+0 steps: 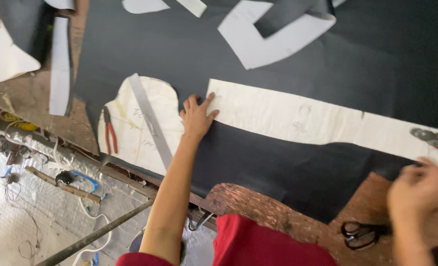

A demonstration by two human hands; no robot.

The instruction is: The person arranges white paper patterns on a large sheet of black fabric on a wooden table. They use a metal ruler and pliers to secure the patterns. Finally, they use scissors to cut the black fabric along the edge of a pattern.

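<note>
- Head view: the left hand lay flat, fingers spread, pinning the long white paper pattern strip on the black sheet material.
- The right hand was blurred near the strip's far end; I cannot tell its grip.
- Risk: with only one end pinned, the strip could slide or skew.

- Soft, even daylight fills the frame; nothing looks harsh.
- The lower left glares brightest, pale floor nearly washed out.
- The black sheet soaks up light across the centre and upper right, detail lost in it.
- The right hand at the lower right edge smears with motion blur.
- The left hand reads fairly sharp, faint shadow beneath.
</note>
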